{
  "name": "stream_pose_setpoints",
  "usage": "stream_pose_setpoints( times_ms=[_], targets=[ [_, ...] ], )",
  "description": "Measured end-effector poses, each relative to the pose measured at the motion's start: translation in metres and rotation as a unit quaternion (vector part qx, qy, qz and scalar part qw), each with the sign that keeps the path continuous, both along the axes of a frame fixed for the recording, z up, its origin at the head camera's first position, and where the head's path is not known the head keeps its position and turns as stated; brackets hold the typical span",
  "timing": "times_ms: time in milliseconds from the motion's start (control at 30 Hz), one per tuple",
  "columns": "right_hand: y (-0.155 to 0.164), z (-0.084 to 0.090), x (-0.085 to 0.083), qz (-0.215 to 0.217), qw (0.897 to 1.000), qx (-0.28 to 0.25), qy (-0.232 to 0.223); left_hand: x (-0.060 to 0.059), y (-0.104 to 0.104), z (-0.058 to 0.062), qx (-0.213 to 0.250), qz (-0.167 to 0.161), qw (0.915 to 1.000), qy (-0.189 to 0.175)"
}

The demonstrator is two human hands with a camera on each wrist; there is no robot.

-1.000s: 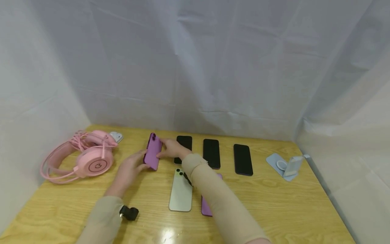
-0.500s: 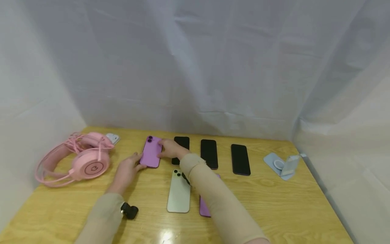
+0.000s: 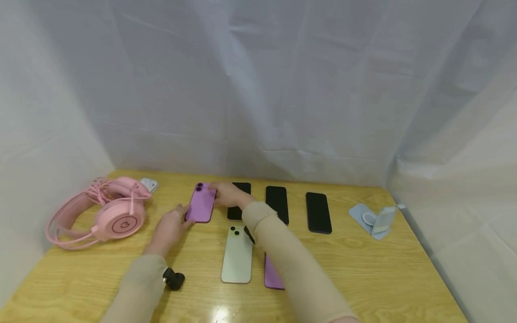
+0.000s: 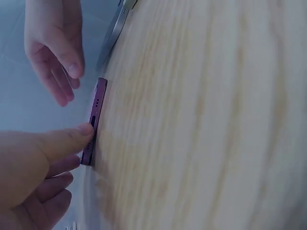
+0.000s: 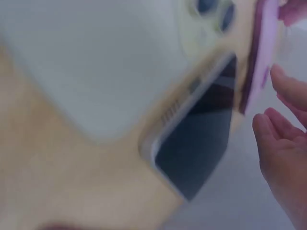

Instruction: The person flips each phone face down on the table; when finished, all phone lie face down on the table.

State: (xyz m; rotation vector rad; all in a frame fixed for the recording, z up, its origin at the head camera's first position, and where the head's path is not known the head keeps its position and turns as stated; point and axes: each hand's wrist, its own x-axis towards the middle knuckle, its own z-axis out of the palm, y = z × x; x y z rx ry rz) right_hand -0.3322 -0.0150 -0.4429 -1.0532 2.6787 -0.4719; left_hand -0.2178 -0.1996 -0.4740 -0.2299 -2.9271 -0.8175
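Note:
A purple smartphone point(image 3: 203, 205) lies back up on the wooden table at the left of the phones, its two camera lenses toward the curtain. My left hand point(image 3: 168, 229) pinches its near left corner; in the left wrist view the thumb point(image 4: 72, 141) presses on the end with the charging port. Beside the phone's right edge is my right hand point(image 3: 228, 194), fingers loosely bent. The right wrist view shows a small gap between those fingers point(image 5: 283, 79) and the purple phone point(image 5: 261, 52). A dark-screened phone point(image 3: 244, 189) lies partly hidden under the right hand.
Two more phones point(image 3: 277, 202) point(image 3: 318, 213) lie screen up to the right. Nearer are a pale green phone point(image 3: 237, 255) and another purple phone point(image 3: 272, 273), partly behind my right sleeve. Pink headphones point(image 3: 121, 215) and a white object point(image 3: 149, 184) are left; a folding charger stand point(image 3: 373, 220) is right.
The purple phone has gone from tilted up between both hands to lying down on the table. The right hand's fingers have shifted off its edge; the left hand stays at its corner.

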Motion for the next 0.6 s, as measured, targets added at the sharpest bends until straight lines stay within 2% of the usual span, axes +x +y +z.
stream_pose_setpoints(
  times_ms=[33, 133, 200, 267, 333, 367, 433, 533, 600],
  targets=[
    [0.003, 0.001, -0.005, -0.005, 1.0, -0.003, 0.001, 0.001, 0.002, 0.001, 0.003, 0.001, 1.0, -0.001],
    [0.018, 0.003, -0.013, -0.03, 0.998, 0.017, 0.048, 0.002, 0.009, 0.005, 0.015, 0.001, 0.9999, -0.001],
    [0.032, -0.03, -0.044, -0.03, 0.994, 0.022, 0.102, 0.001, 0.017, 0.008, 0.025, -0.003, 0.9997, -0.003],
    [0.044, -0.045, -0.06, -0.057, 0.99, 0.055, 0.115, -0.001, 0.027, 0.01, 0.028, -0.011, 0.9996, -0.001],
    [0.054, -0.056, -0.072, -0.08, 0.99, 0.073, 0.091, -0.005, 0.038, 0.01, 0.03, -0.022, 0.9993, 0.003],
    [0.057, -0.056, -0.072, -0.088, 0.99, 0.077, 0.084, -0.007, 0.044, 0.009, 0.029, -0.028, 0.9992, 0.005],
    [0.061, -0.027, -0.048, -0.113, 0.986, 0.109, 0.055, -0.01, 0.055, 0.008, 0.023, -0.043, 0.9988, 0.01],
    [0.069, -0.008, -0.026, -0.107, 0.988, 0.102, 0.055, -0.014, 0.069, 0.004, 0.007, -0.064, 0.9979, 0.011],
    [0.072, -0.004, -0.021, -0.097, 0.989, 0.1, 0.052, -0.016, 0.075, 0.002, -0.002, -0.07, 0.9975, 0.007]
  ],
)
